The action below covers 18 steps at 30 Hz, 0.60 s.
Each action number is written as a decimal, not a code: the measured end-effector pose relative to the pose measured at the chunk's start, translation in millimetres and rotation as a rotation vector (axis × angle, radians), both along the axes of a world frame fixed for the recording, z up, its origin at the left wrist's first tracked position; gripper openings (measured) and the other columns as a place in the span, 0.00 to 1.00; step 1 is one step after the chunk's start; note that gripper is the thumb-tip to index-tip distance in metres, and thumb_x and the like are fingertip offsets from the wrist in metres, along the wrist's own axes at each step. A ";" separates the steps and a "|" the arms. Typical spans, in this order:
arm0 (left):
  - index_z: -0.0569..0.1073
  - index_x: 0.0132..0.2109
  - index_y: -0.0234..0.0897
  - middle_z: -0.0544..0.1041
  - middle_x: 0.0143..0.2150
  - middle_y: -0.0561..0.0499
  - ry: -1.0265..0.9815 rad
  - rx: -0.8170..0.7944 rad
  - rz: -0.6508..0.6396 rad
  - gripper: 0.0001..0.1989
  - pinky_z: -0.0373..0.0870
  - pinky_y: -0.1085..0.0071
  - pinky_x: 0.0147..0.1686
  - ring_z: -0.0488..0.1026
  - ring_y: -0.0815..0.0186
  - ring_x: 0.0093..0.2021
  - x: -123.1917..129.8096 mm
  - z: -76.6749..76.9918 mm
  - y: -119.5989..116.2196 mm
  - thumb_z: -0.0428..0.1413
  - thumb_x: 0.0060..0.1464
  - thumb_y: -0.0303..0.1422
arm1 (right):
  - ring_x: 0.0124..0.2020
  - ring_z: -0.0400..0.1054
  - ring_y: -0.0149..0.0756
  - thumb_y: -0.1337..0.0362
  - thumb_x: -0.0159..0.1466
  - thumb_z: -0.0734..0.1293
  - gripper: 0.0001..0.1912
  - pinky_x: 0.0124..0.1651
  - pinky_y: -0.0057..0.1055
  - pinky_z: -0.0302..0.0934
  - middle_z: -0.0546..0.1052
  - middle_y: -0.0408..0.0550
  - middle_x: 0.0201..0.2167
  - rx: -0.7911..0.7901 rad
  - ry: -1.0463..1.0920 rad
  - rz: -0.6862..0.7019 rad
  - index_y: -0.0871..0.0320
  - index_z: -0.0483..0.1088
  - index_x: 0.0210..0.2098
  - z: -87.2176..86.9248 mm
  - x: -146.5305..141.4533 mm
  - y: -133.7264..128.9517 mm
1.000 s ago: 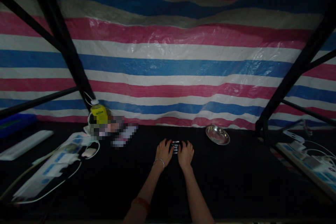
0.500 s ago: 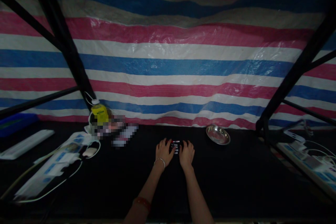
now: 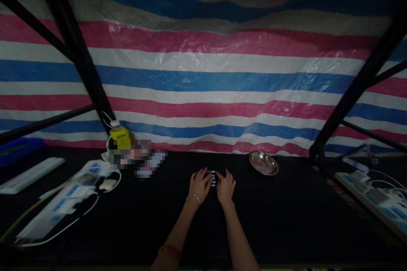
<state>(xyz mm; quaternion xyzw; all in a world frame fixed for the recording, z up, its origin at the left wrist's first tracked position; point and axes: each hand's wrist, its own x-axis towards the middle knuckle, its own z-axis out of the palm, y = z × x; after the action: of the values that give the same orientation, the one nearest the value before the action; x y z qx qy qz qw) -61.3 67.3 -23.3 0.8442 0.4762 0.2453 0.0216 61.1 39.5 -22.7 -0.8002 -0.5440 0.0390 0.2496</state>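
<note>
Right hand point(image 3: 225, 188) now points an index at the cylinders point(image 3: 213, 181) — row looks neater. Left hand point(image 3: 199, 187) alongside — can't tell if either's pinching.

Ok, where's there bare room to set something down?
The black tabletop looks bare right of the right hand, nearer than the metal dish, and between the left forearm and power strip. It's crowded between right hand and left hand, around the small cylinders, and by the yellow bottle.
</note>
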 end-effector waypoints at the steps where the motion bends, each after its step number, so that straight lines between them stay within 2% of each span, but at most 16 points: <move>1: 0.69 0.53 0.46 0.66 0.59 0.48 -0.003 -0.001 -0.007 0.17 0.55 0.55 0.55 0.61 0.58 0.58 0.1 0.2 0.1 0.45 0.59 0.35 | 0.58 0.55 0.43 0.72 0.61 0.57 0.23 0.53 0.39 0.49 0.62 0.53 0.58 0.003 -0.002 0.003 0.45 0.68 0.50 0.0 0.0 0.0; 18: 0.65 0.57 0.42 0.64 0.60 0.46 0.047 -0.037 -0.001 0.19 0.55 0.56 0.55 0.59 0.58 0.60 1.9 -3.2 1.9 0.42 0.61 0.35 | 0.57 0.56 0.42 0.69 0.62 0.58 0.19 0.54 0.39 0.50 0.64 0.54 0.57 0.044 0.017 -0.025 0.47 0.69 0.50 -3.0 -0.2 1.1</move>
<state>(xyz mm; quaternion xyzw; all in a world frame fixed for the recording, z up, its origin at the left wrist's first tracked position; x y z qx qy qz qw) -59.4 69.2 -26.5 0.8494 0.4804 0.2168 0.0261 60.9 40.6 -25.7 -0.8007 -0.5327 0.0308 0.2724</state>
